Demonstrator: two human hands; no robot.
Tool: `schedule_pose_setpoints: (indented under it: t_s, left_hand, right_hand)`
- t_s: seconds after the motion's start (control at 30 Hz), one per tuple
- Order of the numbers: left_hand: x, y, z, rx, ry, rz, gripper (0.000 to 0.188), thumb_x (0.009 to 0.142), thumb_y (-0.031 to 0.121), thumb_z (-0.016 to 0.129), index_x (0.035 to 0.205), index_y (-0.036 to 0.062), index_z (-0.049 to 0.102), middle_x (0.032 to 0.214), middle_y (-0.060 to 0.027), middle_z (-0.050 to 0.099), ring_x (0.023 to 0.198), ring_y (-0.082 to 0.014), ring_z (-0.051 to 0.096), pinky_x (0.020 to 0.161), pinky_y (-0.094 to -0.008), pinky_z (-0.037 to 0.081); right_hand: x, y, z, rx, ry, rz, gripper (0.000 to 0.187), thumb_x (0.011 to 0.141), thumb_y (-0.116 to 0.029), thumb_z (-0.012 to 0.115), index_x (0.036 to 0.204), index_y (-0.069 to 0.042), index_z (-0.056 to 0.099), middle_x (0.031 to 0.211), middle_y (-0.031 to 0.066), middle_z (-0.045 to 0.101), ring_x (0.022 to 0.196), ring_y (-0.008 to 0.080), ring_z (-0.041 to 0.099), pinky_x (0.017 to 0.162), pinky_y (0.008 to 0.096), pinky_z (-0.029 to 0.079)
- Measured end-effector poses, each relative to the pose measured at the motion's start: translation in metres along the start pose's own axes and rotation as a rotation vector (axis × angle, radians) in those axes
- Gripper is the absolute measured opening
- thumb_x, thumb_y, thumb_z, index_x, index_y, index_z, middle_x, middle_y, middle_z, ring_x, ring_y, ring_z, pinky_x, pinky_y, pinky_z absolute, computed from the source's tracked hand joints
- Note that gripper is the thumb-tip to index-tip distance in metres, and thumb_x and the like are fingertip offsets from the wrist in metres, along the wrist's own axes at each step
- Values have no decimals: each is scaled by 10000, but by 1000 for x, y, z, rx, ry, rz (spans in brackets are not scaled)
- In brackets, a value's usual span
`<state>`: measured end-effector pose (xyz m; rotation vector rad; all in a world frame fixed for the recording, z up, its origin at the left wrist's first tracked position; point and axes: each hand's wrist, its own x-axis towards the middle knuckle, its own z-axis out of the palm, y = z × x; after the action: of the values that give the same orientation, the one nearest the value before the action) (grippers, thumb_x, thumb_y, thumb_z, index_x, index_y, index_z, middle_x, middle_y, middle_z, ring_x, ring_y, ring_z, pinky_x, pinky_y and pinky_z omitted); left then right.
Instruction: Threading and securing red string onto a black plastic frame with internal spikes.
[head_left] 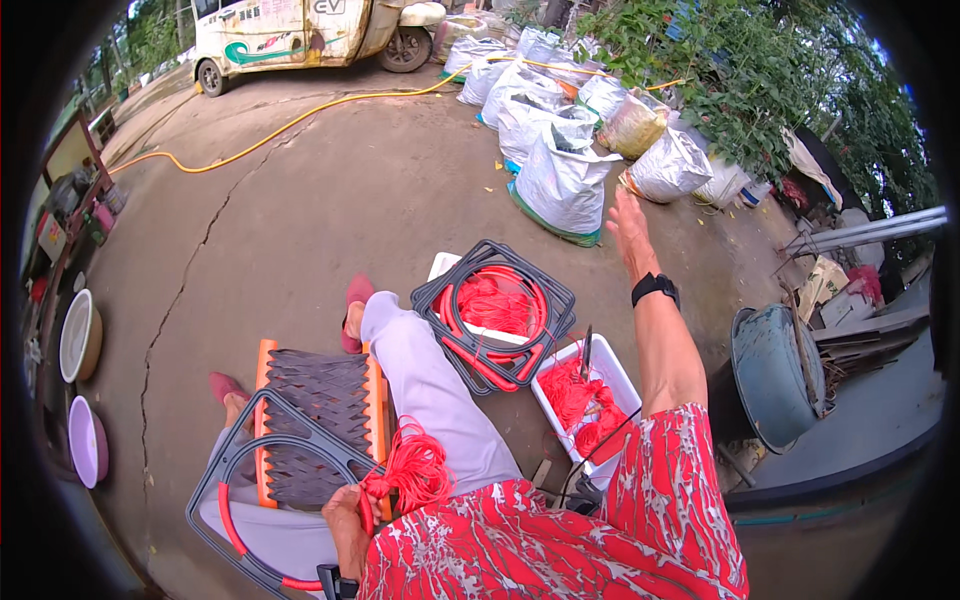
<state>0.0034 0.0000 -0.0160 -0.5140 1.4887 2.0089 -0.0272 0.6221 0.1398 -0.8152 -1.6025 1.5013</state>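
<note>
Down at the lower left, my left hand (347, 512) is closed on a dark grey square frame (222, 492) with a round inner ring, partly covered in red, tilted across my lap. A loose bunch of red cord (418, 468) hangs beside those fingers, over my thigh. My right arm reaches far forward; my right hand (628, 225) is in the air with fingers stretched out and nothing visible in it. Similar frames (558, 300) lie stacked over a white container, with red cord (497, 300) showing through their rings. A white basin (621, 375) by my right forearm holds more red cord (582, 398).
An orange-framed seat with dark woven straps (318, 400) stands between my legs. White sacks (563, 175) line the back right, below plants. A yellow hose (300, 118) crosses the concrete. A blue-green tub (778, 375) sits at right, basins (85, 440) at left, a vehicle (290, 35) behind.
</note>
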Motion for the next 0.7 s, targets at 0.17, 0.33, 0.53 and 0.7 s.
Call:
schedule_pose_setpoints:
  t_s: [0.17,0.33,0.53,0.7]
  left_hand:
    - [-2,0,-6,31,40,-41,188,936,146,524,841,-9,571,630,-109,607,441,-179,546,386,-268,413]
    - [-3,1,3,43,61,-39,197,937,152,529,817,1,570,627,-99,606,438,-173,545,386,-271,416]
    - [-4,0,-1,37,66,-48,205,938,158,535,799,11,571,613,-89,599,434,-171,540,381,-274,417]
    - [-4,2,1,36,81,-50,187,934,137,525,816,3,582,627,-95,607,438,-174,540,388,-277,421]
  right_hand:
    - [-54,99,-19,-206,-2,339,806,884,-558,541,1469,-82,257,1468,146,353,1308,305,390,1035,449,356]
    - [-125,211,-21,-810,-254,232,616,874,-491,566,1289,-38,521,1188,178,610,1109,298,575,905,390,459]
    - [-201,240,49,-930,-465,-24,698,830,-483,613,1277,44,513,1182,266,593,1129,396,552,972,424,423]
    - [-220,231,81,-970,-614,-86,715,816,-449,648,1305,40,469,1253,281,533,1176,412,506,995,447,403]
